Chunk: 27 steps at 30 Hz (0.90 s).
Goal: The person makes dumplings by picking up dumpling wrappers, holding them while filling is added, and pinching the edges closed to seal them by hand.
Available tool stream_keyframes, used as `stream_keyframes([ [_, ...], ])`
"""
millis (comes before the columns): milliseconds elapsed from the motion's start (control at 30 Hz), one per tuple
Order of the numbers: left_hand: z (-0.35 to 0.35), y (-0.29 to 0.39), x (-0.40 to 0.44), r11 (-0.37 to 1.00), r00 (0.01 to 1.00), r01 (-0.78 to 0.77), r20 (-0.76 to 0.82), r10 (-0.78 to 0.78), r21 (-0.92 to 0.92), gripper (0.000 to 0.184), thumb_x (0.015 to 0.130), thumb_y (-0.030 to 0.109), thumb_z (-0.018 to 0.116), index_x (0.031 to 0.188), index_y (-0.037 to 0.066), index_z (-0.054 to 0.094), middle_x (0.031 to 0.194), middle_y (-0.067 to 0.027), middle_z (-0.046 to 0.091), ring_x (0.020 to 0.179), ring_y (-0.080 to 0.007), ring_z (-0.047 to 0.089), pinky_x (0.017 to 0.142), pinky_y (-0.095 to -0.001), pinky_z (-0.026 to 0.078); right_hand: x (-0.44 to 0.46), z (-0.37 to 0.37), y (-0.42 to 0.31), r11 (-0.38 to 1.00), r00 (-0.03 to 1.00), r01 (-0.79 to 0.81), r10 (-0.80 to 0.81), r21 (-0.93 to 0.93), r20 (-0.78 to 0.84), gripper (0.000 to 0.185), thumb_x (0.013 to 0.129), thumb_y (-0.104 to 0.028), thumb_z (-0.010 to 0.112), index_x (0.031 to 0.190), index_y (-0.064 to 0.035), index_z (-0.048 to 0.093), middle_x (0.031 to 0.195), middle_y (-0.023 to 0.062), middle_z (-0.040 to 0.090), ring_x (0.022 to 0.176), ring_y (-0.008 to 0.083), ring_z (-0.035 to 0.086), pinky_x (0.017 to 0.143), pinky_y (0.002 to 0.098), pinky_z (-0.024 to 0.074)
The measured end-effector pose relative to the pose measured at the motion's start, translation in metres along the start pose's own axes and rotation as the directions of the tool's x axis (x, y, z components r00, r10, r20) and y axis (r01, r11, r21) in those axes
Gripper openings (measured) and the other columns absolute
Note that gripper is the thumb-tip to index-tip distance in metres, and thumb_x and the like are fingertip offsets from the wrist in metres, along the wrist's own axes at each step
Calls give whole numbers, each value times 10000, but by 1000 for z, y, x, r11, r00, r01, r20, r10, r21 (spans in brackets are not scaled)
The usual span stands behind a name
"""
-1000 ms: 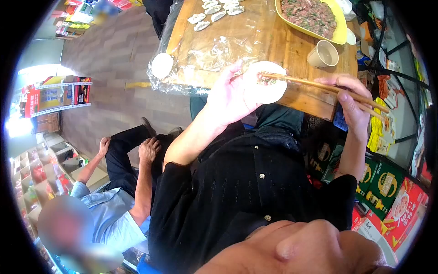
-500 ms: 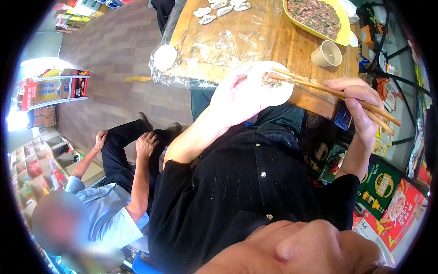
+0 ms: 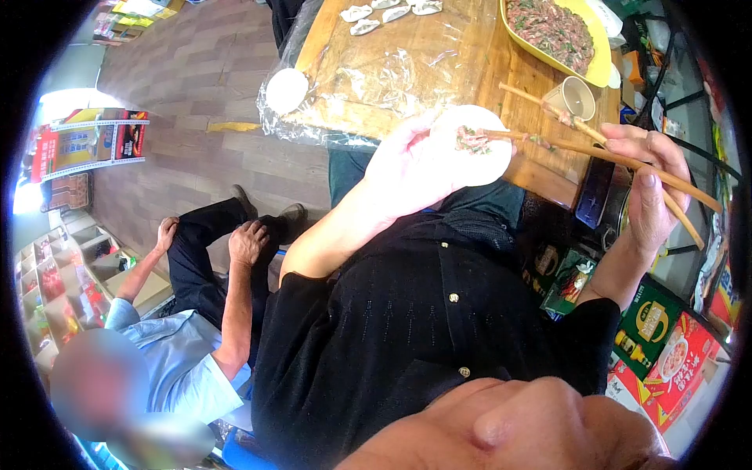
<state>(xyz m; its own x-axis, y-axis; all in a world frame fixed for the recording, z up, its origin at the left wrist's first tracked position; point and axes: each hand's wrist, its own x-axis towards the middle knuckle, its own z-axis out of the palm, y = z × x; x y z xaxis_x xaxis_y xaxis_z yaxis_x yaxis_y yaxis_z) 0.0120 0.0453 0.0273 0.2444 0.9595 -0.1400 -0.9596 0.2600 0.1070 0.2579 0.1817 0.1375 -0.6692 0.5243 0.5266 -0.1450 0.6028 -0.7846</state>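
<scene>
Spread on my left hand (image 3: pixel 411 160) is a round white dumpling wrapper (image 3: pixel 487 169), held near the table edge with a small heap of meat filling (image 3: pixel 471 140) in its middle. My right hand (image 3: pixel 652 176) grips a pair of wooden chopsticks (image 3: pixel 599 151). Their tips are spread apart: one touches or hovers over the filling, the other points away above the table. Bits of filling cling to both sticks. Beyond, a yellow tray (image 3: pixel 601 69) holds a mass of minced meat with green flecks (image 3: pixel 551 33).
Several folded dumplings (image 3: pixel 381 13) lie on the wooden table (image 3: pixel 478 59), partly under plastic film (image 3: pixel 376 86). A white round stack, probably wrappers (image 3: pixel 287 91), sits at the left corner. A paper cup (image 3: pixel 578 99) stands near the right edge. A seated person (image 3: pixel 184 345) is at my left.
My right hand has moved right and the chopsticks have opened wide, one tip lifting away from the wrapper. The left hand with the wrapper stays nearly in place.
</scene>
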Motion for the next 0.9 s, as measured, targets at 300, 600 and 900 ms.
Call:
stream_keyframes([
  [300,-3,0,4,1000,1000,-3,-3,3,-25,713,950,434,433,1443,-56,273,1477,-279,316,1369,-401,337,1159,-500,237,18,27,-20,946,981,-102,147,-306,126,452,835,-390,613,923,42,710,1037,207,682,948,310,657,853,385,496],
  [600,-5,4,9,1000,1000,-22,12,22,6,717,947,456,430,1434,-54,296,1475,-259,336,1357,-384,362,1145,-510,265,23,32,-18,930,972,-128,186,-343,141,449,831,-407,619,917,24,712,978,224,686,920,326,664,843,397,504],
  [900,-13,7,16,1000,1000,-14,-5,14,-23,728,931,435,453,1419,-80,292,1468,-297,321,1364,-417,338,1157,-485,257,20,20,16,997,999,51,-51,-51,-8,274,919,-228,583,979,24,671,988,228,685,959,318,659,886,407,491],
])
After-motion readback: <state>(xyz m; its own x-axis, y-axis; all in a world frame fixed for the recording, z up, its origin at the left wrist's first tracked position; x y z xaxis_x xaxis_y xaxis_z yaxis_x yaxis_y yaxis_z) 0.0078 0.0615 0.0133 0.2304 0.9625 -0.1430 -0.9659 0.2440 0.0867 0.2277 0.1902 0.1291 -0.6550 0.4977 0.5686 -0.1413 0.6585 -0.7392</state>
